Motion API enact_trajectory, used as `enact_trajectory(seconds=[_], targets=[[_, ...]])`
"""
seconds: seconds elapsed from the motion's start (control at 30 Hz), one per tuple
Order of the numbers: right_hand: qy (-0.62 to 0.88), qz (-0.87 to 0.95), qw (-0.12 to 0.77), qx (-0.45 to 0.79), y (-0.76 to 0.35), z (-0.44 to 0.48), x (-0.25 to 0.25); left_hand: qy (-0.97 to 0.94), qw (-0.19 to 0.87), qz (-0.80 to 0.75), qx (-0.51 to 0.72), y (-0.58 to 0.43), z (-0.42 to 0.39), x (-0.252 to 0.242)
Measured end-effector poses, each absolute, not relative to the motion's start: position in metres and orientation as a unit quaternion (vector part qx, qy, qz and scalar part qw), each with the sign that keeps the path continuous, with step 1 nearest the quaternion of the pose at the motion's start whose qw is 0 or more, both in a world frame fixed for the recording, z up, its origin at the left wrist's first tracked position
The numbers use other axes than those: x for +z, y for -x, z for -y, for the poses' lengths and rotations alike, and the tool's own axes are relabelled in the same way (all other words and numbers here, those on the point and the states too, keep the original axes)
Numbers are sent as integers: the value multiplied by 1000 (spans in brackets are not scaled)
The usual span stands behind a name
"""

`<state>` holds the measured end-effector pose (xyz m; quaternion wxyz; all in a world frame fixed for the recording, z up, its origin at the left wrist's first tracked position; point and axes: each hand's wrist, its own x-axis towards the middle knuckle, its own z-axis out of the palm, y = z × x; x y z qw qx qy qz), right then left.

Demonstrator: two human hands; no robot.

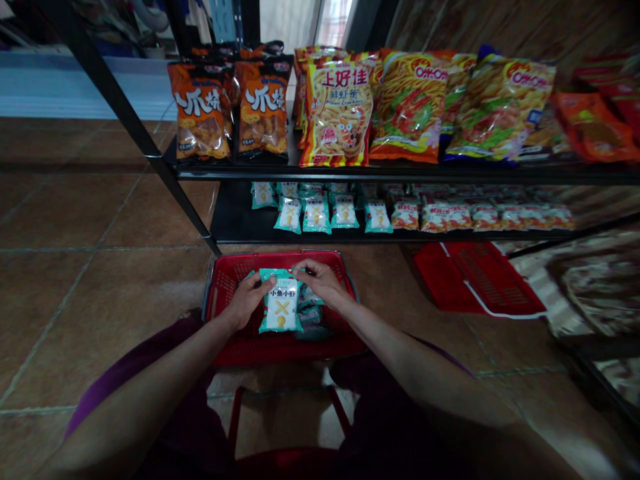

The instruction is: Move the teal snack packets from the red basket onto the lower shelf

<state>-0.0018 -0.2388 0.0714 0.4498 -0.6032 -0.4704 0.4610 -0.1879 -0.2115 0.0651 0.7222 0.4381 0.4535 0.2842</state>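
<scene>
Over the red shopping basket, a green-and-white snack bag is held upright with its printed front toward me. My left hand grips its left side, thumb across the front. At the top right corner, my right hand pinches the bag's edge between thumb and fingers. More green snack bags lie in the basket beneath my right hand, partly hidden by the held bag and the hand.
On the lower black shelf stand rows of small green bags and red-and-white bags. Larger snack bags fill the shelf above. Another red basket with a white handle is on the tiled floor at right.
</scene>
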Motion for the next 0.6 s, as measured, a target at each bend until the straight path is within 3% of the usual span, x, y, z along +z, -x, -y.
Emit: enact_trajectory(seconds=[0.6], targets=[[611, 462, 478, 431, -2, 235, 63, -395, 757, -439, 280, 185, 211, 62]])
